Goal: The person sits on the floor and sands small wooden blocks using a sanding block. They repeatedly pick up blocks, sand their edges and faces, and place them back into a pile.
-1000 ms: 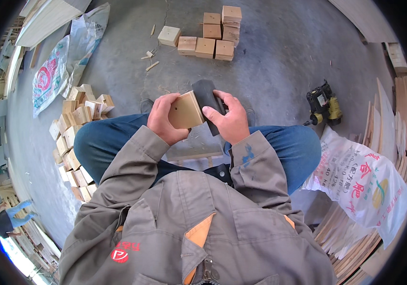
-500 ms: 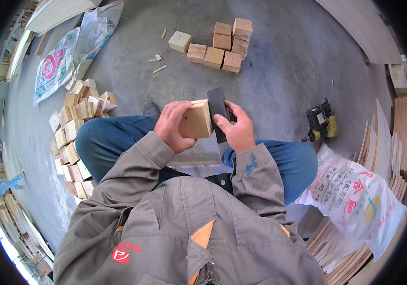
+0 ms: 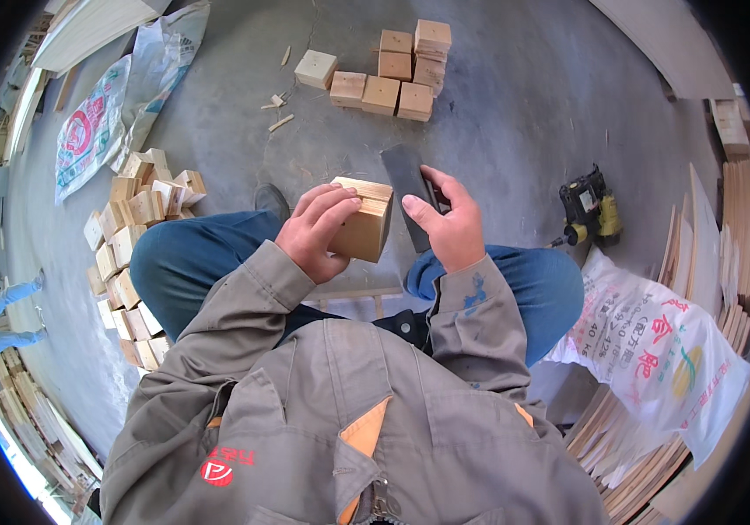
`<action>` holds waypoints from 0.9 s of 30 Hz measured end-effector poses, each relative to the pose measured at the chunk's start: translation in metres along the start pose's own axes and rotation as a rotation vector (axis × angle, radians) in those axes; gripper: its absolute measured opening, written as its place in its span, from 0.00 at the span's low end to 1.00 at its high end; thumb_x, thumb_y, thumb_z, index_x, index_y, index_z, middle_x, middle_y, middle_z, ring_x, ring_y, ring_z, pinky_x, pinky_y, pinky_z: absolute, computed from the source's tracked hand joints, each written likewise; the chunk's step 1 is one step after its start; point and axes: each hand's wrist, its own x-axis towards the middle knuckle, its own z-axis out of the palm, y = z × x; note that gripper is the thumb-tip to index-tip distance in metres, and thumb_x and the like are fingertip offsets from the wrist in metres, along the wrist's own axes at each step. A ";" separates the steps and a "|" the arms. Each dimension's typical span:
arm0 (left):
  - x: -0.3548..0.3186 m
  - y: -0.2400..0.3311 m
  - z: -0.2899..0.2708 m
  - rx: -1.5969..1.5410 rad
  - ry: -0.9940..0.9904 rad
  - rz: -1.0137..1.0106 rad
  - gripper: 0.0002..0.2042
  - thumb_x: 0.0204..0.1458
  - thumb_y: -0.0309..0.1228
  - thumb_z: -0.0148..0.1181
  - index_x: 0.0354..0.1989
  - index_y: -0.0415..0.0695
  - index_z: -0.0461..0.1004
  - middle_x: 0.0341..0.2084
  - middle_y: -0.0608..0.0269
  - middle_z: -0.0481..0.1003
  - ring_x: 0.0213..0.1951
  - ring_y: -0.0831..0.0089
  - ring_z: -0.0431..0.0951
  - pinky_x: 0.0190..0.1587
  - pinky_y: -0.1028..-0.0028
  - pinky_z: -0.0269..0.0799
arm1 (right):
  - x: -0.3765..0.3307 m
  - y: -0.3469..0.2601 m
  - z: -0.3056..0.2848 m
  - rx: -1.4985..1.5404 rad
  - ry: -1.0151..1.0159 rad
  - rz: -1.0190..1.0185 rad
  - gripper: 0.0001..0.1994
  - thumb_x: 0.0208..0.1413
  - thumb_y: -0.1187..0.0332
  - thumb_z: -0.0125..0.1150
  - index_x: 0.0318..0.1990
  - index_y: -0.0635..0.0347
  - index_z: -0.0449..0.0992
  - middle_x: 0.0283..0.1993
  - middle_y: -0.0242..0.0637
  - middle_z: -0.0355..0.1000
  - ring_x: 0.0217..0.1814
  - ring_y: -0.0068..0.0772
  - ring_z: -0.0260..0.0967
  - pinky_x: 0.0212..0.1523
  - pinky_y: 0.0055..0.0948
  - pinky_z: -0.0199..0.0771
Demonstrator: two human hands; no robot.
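Observation:
My left hand (image 3: 312, 234) grips a square wooden block (image 3: 363, 231) in front of my lap, fingers over its upper edge and thumb below. The block is tilted, so its pale layered edge faces up. Just right of it, my right hand (image 3: 455, 226) holds a flat black sanding block (image 3: 405, 182) by its right side. A narrow gap seems to part the sanding block from the wood. The sanding block's underside is hidden.
A heap of wooden blocks (image 3: 134, 236) lies by my left knee; more blocks (image 3: 382, 94) stand ahead. A nail gun (image 3: 587, 206) rests on the floor at right, near a white sack (image 3: 646, 350) over wood strips (image 3: 629, 464). Another person's blue-trousered legs (image 3: 9, 306) show far left.
The wooden block has been turned, bringing its layered edge upward. The sanding block has tilted and come slightly away from it. More of the other person shows at the left.

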 end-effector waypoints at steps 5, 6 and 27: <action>-0.008 0.000 0.005 0.032 -0.081 0.107 0.39 0.30 0.16 0.71 0.60 0.45 0.71 0.57 0.52 0.75 0.61 0.47 0.73 0.62 0.55 0.74 | 0.003 0.004 -0.023 -0.305 -0.132 0.065 0.26 0.51 0.60 0.73 0.57 0.61 0.80 0.56 0.50 0.76 0.58 0.48 0.73 0.61 0.41 0.72; -0.008 0.002 0.005 0.035 -0.100 0.134 0.39 0.30 0.16 0.72 0.59 0.45 0.71 0.57 0.53 0.75 0.61 0.47 0.74 0.63 0.54 0.74 | 0.004 0.006 -0.025 -0.366 -0.139 0.101 0.26 0.51 0.59 0.73 0.57 0.60 0.80 0.56 0.50 0.75 0.59 0.49 0.73 0.61 0.41 0.72; -0.002 0.010 0.008 -0.045 -0.133 0.135 0.39 0.29 0.15 0.69 0.59 0.44 0.72 0.57 0.52 0.75 0.60 0.48 0.74 0.61 0.55 0.75 | -0.007 -0.016 -0.045 -0.537 -0.061 0.014 0.24 0.45 0.61 0.74 0.51 0.58 0.83 0.52 0.51 0.78 0.56 0.52 0.75 0.56 0.43 0.75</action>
